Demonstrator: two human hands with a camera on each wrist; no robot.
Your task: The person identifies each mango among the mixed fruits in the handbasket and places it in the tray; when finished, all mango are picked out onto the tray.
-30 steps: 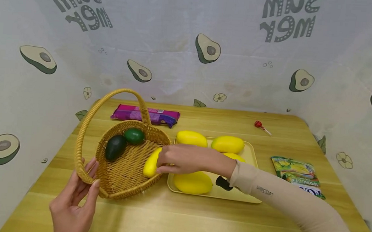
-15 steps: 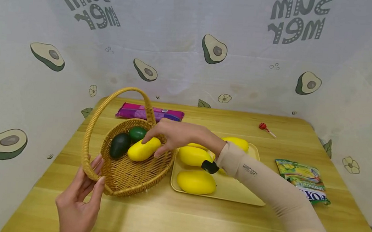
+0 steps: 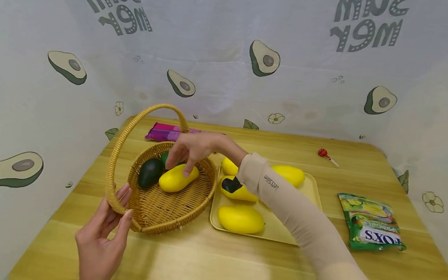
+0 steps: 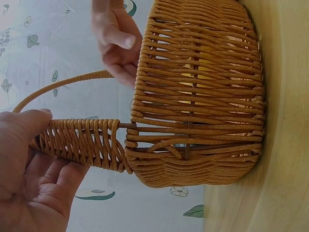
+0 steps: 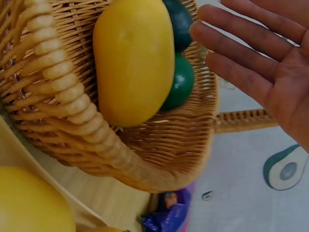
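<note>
My left hand point(image 3: 104, 237) grips the handle point(image 3: 116, 159) of a wicker basket point(image 3: 171, 207) near its lower end; the left wrist view shows the thumb and fingers point(image 4: 63, 191) around it. A yellow mango point(image 3: 176, 180) lies in the basket. Beside it are a dark green avocado point(image 3: 150, 174) and a smaller, brighter green fruit point(image 5: 180, 83), which the right hand partly hides in the head view. Over the mango hovers my right hand point(image 3: 196, 147). In the right wrist view its fingers point(image 5: 241, 48) are straight, apart from the fruit and hold nothing.
Right of the basket, a yellow tray point(image 3: 280, 234) bears several mangoes point(image 3: 241, 219), partly hidden by the right arm. Behind the basket lies a purple packet point(image 3: 164, 132). A red lollipop point(image 3: 323, 153) and a green FOX'S bag point(image 3: 371, 222) are at the right.
My right hand has carried a mango leftward from the tray side over the basket rim, let it go inside and lifted off it. The left hand still grips the handle.
</note>
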